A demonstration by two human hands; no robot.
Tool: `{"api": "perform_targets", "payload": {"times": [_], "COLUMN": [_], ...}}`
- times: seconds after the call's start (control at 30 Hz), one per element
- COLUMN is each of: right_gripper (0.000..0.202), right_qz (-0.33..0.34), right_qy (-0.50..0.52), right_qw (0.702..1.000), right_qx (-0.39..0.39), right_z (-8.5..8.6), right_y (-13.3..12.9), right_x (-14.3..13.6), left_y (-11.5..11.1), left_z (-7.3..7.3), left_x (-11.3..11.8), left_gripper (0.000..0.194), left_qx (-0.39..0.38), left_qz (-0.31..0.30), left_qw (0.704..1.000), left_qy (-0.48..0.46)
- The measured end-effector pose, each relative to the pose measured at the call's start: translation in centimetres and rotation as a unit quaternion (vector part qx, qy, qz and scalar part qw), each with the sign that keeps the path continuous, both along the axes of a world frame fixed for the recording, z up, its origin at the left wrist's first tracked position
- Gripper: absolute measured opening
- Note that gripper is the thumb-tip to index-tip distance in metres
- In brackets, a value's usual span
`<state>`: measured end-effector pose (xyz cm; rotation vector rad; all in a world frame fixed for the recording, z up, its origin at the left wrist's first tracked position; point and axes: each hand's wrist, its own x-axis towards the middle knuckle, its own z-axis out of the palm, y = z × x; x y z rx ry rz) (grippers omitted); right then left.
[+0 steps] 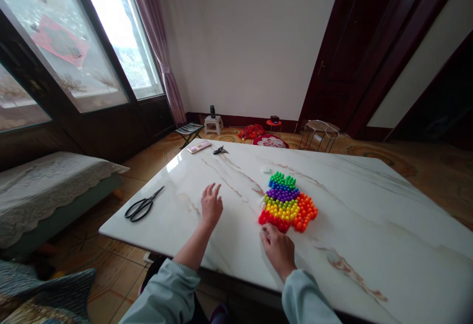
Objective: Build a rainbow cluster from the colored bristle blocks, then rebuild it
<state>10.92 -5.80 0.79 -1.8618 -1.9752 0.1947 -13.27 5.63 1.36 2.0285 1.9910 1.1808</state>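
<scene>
A piece made of coloured beads [283, 203] lies on the white marbled table [362, 205], with green, blue, purple, yellow and red rows and an orange part on its right. My right hand [278, 248] is at its near edge, fingers bent and close together beside the red beads; what they hold, if anything, is too small to name. To the left of the beads, my left hand [212, 204] hovers over the table with its fingers apart and nothing in it. A small clear-white item [266, 170] lies just beyond the green beads.
Black scissors [140, 208] lie near the table's left edge. A phone [199, 147] and a bunch of keys [220, 150] are at the far left of the tabletop. Stools [213, 125] stand on the floor behind, and a cloth-covered bench [55, 186] is at left.
</scene>
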Motion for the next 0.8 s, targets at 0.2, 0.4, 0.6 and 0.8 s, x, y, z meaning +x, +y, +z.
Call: {"api": "perform_targets", "payload": {"times": [0.2,0.4,0.6,0.8], "right_gripper": [0.016,0.017,0.018,0.017], "right_qz": [0.002,0.003,0.005,0.004], "right_qy": [-0.002,-0.005,-0.008,-0.001], "right_qw": [1.0,1.0,1.0,1.0], "right_qx": [0.012,0.018,0.019,0.02], "right_z": [-0.4,-0.5,-0.4,-0.2], "right_y": [0.0,0.1,0.1,0.0], "right_x": [0.0,0.0,-0.1,-0.2], "left_y": [0.8,-1.9,-3.0,-1.2], "left_z": [-0.8,-1.5,-1.1,-0.4], "left_x": [-5.3,-3.3,-1.2,1.2], "left_gripper": [0.043,0.038,0.028,0.019], "left_qx": [-0.11,-0.066,-0.029,-0.063], "left_qz": [0.006,-0.047,-0.106,-0.12], "left_qw": [0.989,0.991,0.993,0.99], "left_qy": [0.096,0.107,0.031,-0.039]}}
